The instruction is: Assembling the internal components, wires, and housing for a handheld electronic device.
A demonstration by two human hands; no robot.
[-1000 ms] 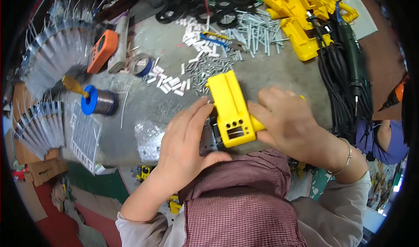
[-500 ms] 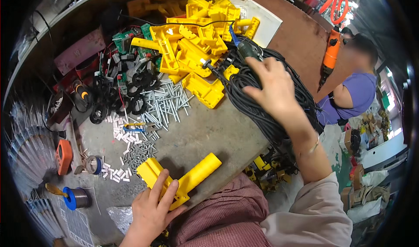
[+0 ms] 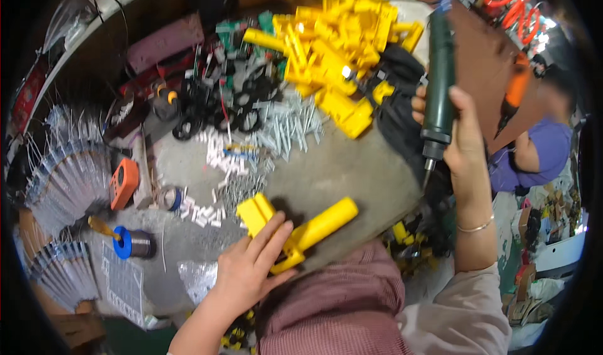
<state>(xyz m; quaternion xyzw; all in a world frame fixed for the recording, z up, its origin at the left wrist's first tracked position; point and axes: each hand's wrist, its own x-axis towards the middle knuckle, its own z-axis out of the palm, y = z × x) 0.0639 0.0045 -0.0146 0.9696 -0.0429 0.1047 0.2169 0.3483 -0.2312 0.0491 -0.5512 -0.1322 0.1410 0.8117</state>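
Note:
My right hand (image 3: 463,126) is wrapped round a dark green electric screwdriver (image 3: 441,72), held upright over the bench's right edge with its bit pointing down. A yellow plastic housing (image 3: 326,226) with a round, handle-like arm lies near the front edge of the bench. Across its left part rest the fingers of my left hand (image 3: 254,258), gripping it and covering some of it. Short screws (image 3: 242,185) and small white sleeves (image 3: 204,214) lie just beyond the housing, with long silver screws (image 3: 292,123) farther back.
Yellow housing parts (image 3: 333,41) are heaped at the back, beside green circuit boards and black cable coils (image 3: 188,126). At left are an orange meter (image 3: 124,182), a solder spool (image 3: 135,243) and bagged leads (image 3: 69,179). An orange power tool (image 3: 515,94) hangs near a person in purple (image 3: 546,151).
My right hand has taken hold of the screwdriver and lifted it off the black cables, bit now downward. My left hand stays on the housing. The whole view has shifted.

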